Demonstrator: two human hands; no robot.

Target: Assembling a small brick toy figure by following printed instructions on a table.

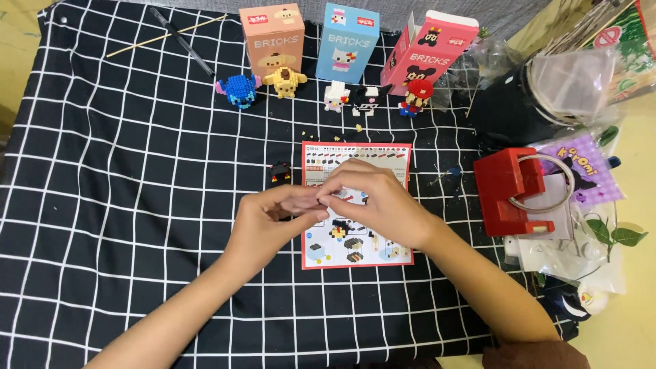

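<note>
My left hand (270, 222) and my right hand (372, 198) meet fingertip to fingertip over a red-bordered instruction sheet (383, 154) on a black cloth with a white grid (123, 205). The fingers pinch together around something very small; the piece itself is hidden between them. A small black and red brick assembly (279, 172) lies on the cloth just left of the sheet, a little above my left hand.
Several finished brick figures stand in a row at the back: blue (239, 90), yellow (285, 81), white (336, 96), black and white (369, 100), red (415, 98). Behind them are three boxes: orange (272, 37), blue (347, 41), pink (427, 48). A red holder (506, 188) and plastic bags sit right.
</note>
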